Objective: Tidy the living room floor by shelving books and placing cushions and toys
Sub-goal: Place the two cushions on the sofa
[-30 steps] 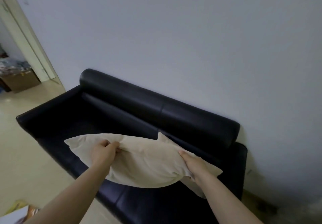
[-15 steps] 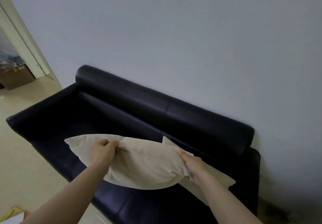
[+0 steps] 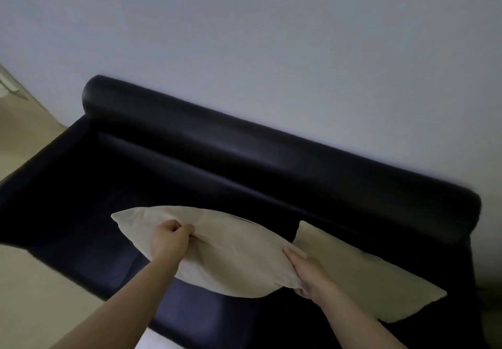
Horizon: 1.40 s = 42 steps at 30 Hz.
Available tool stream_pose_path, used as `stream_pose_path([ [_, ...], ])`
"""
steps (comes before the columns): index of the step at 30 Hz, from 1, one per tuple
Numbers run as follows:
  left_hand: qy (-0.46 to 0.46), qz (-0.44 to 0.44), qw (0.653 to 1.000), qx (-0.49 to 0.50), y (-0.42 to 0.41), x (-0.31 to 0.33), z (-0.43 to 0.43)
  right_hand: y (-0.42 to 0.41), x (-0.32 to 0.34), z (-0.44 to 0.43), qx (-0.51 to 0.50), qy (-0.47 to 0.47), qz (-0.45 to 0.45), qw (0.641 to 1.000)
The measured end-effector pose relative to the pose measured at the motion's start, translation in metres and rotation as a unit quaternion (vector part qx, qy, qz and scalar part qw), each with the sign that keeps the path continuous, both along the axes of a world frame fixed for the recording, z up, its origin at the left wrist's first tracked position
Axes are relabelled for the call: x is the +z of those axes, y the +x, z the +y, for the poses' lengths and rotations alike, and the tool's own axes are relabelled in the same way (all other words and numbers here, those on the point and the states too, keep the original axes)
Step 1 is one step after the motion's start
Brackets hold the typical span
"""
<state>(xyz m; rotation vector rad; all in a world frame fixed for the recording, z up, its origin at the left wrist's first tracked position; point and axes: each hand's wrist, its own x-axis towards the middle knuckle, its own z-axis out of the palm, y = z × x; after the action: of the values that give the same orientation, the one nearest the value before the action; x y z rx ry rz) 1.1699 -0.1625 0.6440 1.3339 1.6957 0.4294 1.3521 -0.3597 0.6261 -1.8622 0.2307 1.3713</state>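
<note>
Black leather sofa [image 3: 244,164] on pale floor [image 3: 40,294], a beige cushion [image 3: 366,275] at its right end.

held cushion [image 3: 231,256]: cream, above sofa [image 3: 244,153] | second cushion [image 3: 366,280]: lying at right end

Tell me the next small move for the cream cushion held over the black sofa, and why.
Probably lower the cream fabric cushion onto the seat of the black leather sofa, left of the second cream cushion lying at its right end. The left hand and right hand both grip it above the seat, so it is not yet down.
</note>
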Motion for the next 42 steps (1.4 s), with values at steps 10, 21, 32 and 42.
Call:
stream_pose_path([
  [10, -0.043, 0.064, 0.997, -0.026, -0.001, -0.056, 0.075, -0.012, -0.045, 0.07, -0.033, -0.078, 0.041, 0.996],
  [21, -0.049, 0.081, 0.994, -0.048, 0.03, -0.086, 0.116, 0.012, -0.079, 0.111, -0.108, -0.073, 0.068, 0.989],
  [32, -0.021, 0.005, 0.996, -0.082, 0.077, -0.083, 0.149, 0.063, -0.093, 0.149, -0.178, -0.061, 0.049, 0.981],
  [42, 0.073, 0.031, 0.925, -0.373, 0.076, -0.097, 0.124, 0.075, -0.082, 0.15, -0.269, 0.032, -0.038, 0.962],
])
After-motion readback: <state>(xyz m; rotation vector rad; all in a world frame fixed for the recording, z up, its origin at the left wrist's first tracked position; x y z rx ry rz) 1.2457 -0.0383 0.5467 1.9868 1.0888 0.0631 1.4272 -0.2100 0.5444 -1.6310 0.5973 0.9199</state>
